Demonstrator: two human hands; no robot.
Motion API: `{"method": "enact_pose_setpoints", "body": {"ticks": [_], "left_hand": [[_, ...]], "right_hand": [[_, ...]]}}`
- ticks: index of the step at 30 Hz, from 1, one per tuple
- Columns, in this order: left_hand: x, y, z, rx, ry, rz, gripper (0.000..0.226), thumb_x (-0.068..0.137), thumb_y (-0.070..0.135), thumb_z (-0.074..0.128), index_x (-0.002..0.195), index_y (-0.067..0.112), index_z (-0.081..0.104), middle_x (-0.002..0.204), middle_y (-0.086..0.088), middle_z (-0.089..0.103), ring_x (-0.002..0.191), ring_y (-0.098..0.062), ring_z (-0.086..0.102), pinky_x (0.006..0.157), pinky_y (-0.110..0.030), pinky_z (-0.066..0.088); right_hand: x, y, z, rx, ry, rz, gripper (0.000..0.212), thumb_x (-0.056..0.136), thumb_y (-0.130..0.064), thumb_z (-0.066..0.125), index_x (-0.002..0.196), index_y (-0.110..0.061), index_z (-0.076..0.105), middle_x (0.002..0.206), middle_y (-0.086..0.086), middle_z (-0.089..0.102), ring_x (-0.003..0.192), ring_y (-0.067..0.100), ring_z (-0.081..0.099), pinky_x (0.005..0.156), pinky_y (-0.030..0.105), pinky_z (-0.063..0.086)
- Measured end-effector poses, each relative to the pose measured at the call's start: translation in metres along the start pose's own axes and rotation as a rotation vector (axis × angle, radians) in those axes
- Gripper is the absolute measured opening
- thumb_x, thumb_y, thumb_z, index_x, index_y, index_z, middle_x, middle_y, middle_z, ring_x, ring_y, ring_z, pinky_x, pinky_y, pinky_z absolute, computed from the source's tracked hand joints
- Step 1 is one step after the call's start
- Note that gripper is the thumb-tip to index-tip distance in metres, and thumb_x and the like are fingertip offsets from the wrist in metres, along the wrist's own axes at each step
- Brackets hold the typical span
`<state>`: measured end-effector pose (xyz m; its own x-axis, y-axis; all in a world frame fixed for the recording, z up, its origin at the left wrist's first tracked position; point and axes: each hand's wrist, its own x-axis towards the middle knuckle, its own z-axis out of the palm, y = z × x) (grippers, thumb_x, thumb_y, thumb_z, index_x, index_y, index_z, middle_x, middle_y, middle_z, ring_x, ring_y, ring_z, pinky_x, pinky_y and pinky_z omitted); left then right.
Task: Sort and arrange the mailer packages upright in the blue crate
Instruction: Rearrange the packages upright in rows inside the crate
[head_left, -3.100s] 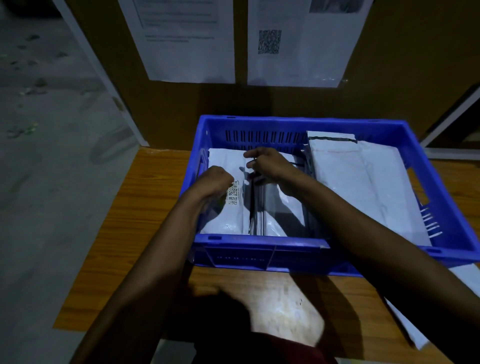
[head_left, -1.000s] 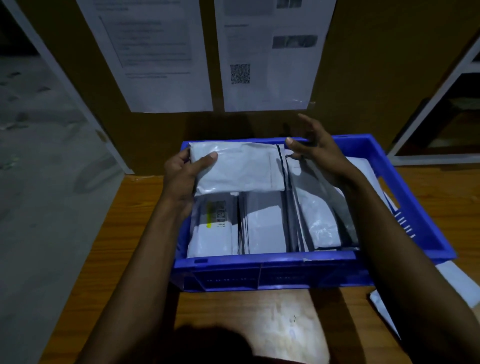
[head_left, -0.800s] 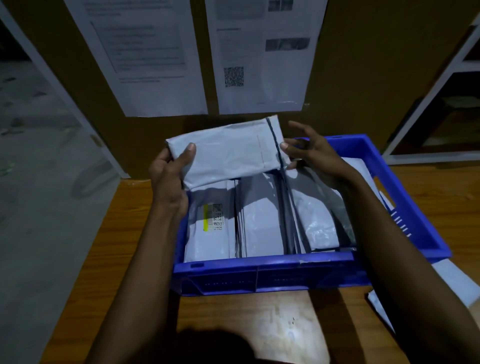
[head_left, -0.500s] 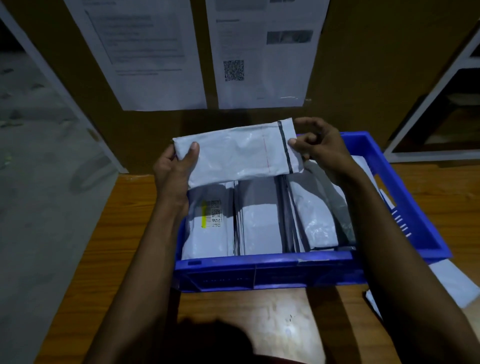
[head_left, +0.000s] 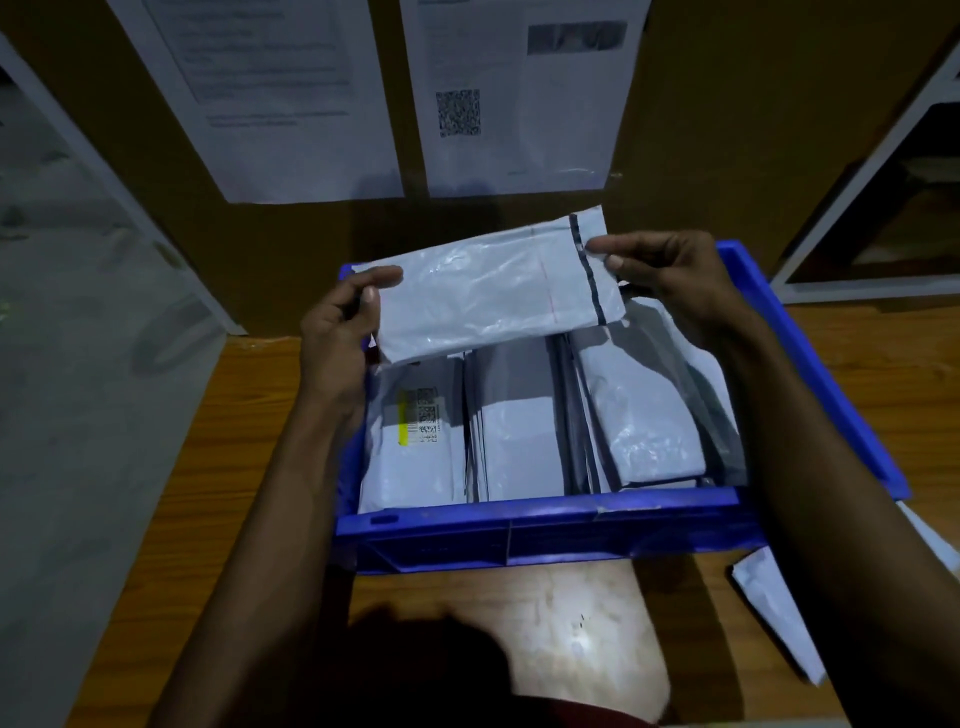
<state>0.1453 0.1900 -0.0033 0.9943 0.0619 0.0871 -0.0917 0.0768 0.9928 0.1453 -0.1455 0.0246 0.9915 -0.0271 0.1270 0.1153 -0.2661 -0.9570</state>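
Grey mailer (head_left: 493, 291) held crosswise over the far half of the blue crate (head_left: 545, 525), above the filed mailers (head_left: 519, 426). Left grip (head_left: 337, 332) pinches its left end, right grip (head_left: 670, 275) its sealed end. Step: placement. Next, probably: turn it edge-down and slot it into a gap.

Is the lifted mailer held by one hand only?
No: the left hand grips one end of the mailer and the right hand pinches the other.
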Motion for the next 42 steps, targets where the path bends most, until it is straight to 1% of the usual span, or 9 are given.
{"method": "enact_pose_setpoints", "body": {"ticks": [4, 9, 17, 19, 22, 29, 34, 37, 42], "left_hand": [[-0.004, 0.002, -0.003, -0.128, -0.053, -0.072, 0.044, 0.097, -0.01, 0.042, 0.114, 0.016, 0.073, 0.126, -0.001, 0.072, 0.115, -0.021, 0.069, 0.08, -0.031, 0.056], [-0.01, 0.003, 0.004, -0.14, -0.081, 0.05, 0.069, 0.078, -0.035, 0.043, 0.112, 0.017, 0.073, 0.129, 0.002, 0.069, 0.124, -0.016, 0.063, 0.077, -0.019, 0.058], [-0.008, 0.0, 0.004, -0.072, -0.1, 0.07, 0.049, 0.085, -0.015, 0.065, 0.126, 0.012, 0.066, 0.119, 0.014, 0.072, 0.117, -0.013, 0.067, 0.082, -0.034, 0.063], [-0.007, -0.002, 0.006, -0.065, -0.104, 0.046, 0.042, 0.09, -0.013, 0.061, 0.125, 0.009, 0.065, 0.112, 0.005, 0.074, 0.102, -0.016, 0.072, 0.078, -0.034, 0.063], [-0.005, -0.003, 0.009, 0.019, -0.045, 0.068, 0.018, 0.096, 0.002, 0.065, 0.111, 0.009, 0.069, 0.092, -0.001, 0.071, 0.074, -0.011, 0.066, 0.063, -0.028, 0.058], [-0.006, -0.001, 0.008, 0.061, 0.034, -0.055, 0.02, 0.103, 0.031, 0.057, 0.093, 0.015, 0.065, 0.077, 0.01, 0.065, 0.072, -0.005, 0.06, 0.067, -0.031, 0.05], [-0.011, 0.004, 0.009, -0.056, 0.011, -0.113, 0.035, 0.104, 0.031, 0.053, 0.119, 0.0, 0.055, 0.112, -0.018, 0.069, 0.085, -0.03, 0.074, 0.051, -0.039, 0.061], [-0.012, 0.004, 0.008, -0.071, 0.006, -0.094, 0.028, 0.106, 0.03, 0.051, 0.114, 0.003, 0.054, 0.103, -0.016, 0.07, 0.075, -0.029, 0.074, 0.048, -0.038, 0.06], [-0.016, 0.008, 0.01, -0.081, 0.022, -0.11, 0.026, 0.106, 0.03, 0.049, 0.113, 0.005, 0.053, 0.098, -0.009, 0.071, 0.075, -0.024, 0.075, 0.045, -0.036, 0.058]], "right_hand": [[-0.004, 0.0, -0.006, -0.067, 0.023, -0.004, 0.052, 0.091, 0.024, 0.05, 0.123, -0.01, 0.072, 0.111, -0.01, 0.078, 0.108, 0.014, 0.073, 0.094, 0.032, 0.06], [-0.015, -0.011, -0.001, -0.042, 0.117, -0.094, 0.04, 0.095, 0.015, 0.057, 0.132, 0.002, 0.064, 0.111, -0.001, 0.074, 0.059, -0.014, 0.062, 0.056, 0.004, 0.046], [-0.009, 0.0, -0.012, -0.068, 0.232, -0.133, 0.033, 0.085, 0.001, 0.071, 0.112, -0.017, 0.077, 0.098, -0.015, 0.079, 0.072, 0.005, 0.07, 0.061, 0.024, 0.057], [-0.008, -0.002, -0.011, -0.06, 0.241, -0.148, 0.026, 0.087, -0.001, 0.072, 0.103, -0.022, 0.077, 0.093, -0.019, 0.077, 0.091, 0.001, 0.072, 0.081, 0.025, 0.06], [-0.006, -0.001, -0.007, -0.124, 0.232, -0.174, 0.003, 0.093, -0.02, 0.076, 0.09, -0.019, 0.077, 0.096, -0.002, 0.07, 0.09, 0.001, 0.065, 0.079, 0.023, 0.053], [-0.006, 0.006, 0.005, -0.092, 0.025, -0.028, 0.045, 0.096, -0.04, 0.07, 0.086, 0.004, 0.066, 0.082, 0.024, 0.064, 0.076, 0.021, 0.059, 0.074, 0.038, 0.048], [-0.006, 0.006, 0.006, 0.007, -0.008, 0.049, 0.035, 0.094, -0.029, 0.073, 0.096, 0.005, 0.066, 0.091, 0.021, 0.068, 0.084, 0.022, 0.064, 0.081, 0.038, 0.05], [-0.004, 0.005, 0.009, 0.13, 0.001, 0.079, 0.034, 0.079, -0.026, 0.085, 0.096, -0.014, 0.059, 0.093, 0.022, 0.053, 0.089, 0.032, 0.059, 0.08, 0.046, 0.049], [-0.009, -0.004, 0.022, 0.238, -0.055, 0.16, 0.058, 0.071, -0.024, 0.086, 0.12, -0.022, 0.056, 0.099, 0.015, 0.071, 0.089, 0.029, 0.071, 0.077, 0.043, 0.059]]}}
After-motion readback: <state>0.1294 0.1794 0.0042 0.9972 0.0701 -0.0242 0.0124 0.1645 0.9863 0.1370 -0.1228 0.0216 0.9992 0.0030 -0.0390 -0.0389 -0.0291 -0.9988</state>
